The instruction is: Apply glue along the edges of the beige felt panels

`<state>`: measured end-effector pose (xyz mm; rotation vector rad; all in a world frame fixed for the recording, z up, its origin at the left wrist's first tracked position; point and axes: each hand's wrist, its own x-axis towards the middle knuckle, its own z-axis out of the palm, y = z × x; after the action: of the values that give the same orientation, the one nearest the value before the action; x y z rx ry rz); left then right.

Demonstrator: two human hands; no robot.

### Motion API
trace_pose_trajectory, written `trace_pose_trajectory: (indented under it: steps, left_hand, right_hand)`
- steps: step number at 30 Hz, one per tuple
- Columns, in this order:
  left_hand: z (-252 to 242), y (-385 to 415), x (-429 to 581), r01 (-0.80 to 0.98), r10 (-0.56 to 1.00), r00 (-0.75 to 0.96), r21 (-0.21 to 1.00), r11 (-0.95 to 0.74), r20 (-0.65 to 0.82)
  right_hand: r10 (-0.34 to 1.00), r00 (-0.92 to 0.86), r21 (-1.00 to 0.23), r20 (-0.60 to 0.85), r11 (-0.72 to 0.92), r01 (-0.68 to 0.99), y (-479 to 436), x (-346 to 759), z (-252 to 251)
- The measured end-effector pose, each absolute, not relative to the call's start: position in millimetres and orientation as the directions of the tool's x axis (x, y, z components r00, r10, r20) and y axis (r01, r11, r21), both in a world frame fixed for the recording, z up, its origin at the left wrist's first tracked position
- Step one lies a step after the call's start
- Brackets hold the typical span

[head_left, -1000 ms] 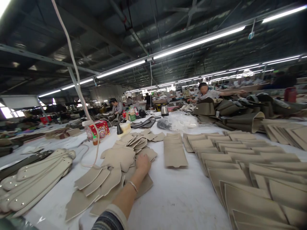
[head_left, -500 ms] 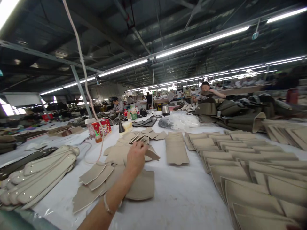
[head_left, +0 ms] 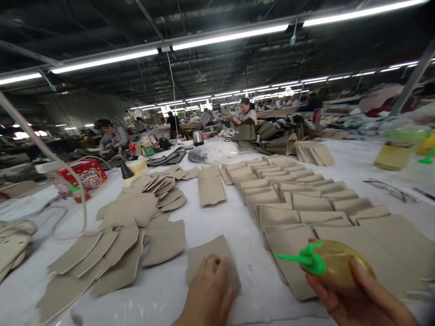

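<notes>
My left hand [head_left: 210,283], fingers bent, has hold of a flat beige leather piece [head_left: 205,246] at the table's front. My right hand [head_left: 353,294] is wrapped round a squeeze glue bottle [head_left: 343,265] with yellowish contents; its bright green nozzle [head_left: 302,259] points left. Rows of overlapping beige leather pieces [head_left: 285,231] spread behind and beside the bottle. Left of my left hand lie loose cut pieces [head_left: 98,253] in a fanned heap, with another pile [head_left: 132,206] farther back. A small stack of beige pieces [head_left: 211,188] sits between the pile and the rows.
White sheeting [head_left: 251,285] covers the table. A pale cable [head_left: 73,176] hangs at the left near a red box [head_left: 88,174]. Eyeglasses [head_left: 390,188] lie at the right. Farther back are a metal kettle [head_left: 197,138], clear plastic [head_left: 215,151], and people at work.
My left hand has come from the pile toward the front of the table with a leather piece. My right hand has come into view with the glue bottle. The view has turned right.
</notes>
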<state>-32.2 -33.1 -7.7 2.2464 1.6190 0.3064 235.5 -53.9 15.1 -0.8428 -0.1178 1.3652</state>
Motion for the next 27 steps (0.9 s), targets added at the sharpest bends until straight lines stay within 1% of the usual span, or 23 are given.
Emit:
trace_pose_trajectory:
  steps: [1,3,8,12,20,23,27]
  left_hand:
    - [-2,-34,-30,0.897,0.966,0.249,0.395,-0.2,-0.076]
    - [10,-34,-23,0.927,0.973,0.176,0.359,-0.111,-0.153]
    - [26,-21,-4,0.966,0.968,0.096,0.257,-0.035,-0.23]
    - [26,-8,3,0.977,0.972,0.054,0.212,-0.005,-0.227]
    - [22,2,6,0.985,0.977,0.05,0.171,-0.014,-0.206]
    - [21,2,4,0.991,0.977,0.014,0.136,0.016,-0.214]
    - [22,2,0,0.994,0.978,-0.014,0.106,0.037,-0.207]
  right_hand:
    - [0.876,0.28,-0.613,-0.392,-0.022,-0.79,-55,233,18]
    - [0.872,0.316,-0.66,-0.373,-0.01,-0.751,-56,230,19]
    - [0.919,0.272,-0.713,-0.285,-0.014,-0.701,-56,233,12]
    - [0.937,0.267,-0.755,-0.223,0.007,-0.656,-54,240,9]
    - [0.929,0.307,-0.812,-0.209,0.01,-0.583,-51,235,10]
    - [0.935,0.311,-0.853,-0.171,0.018,-0.522,-50,233,10]
    - [0.952,0.293,-0.912,-0.083,0.046,-0.407,-46,231,10]
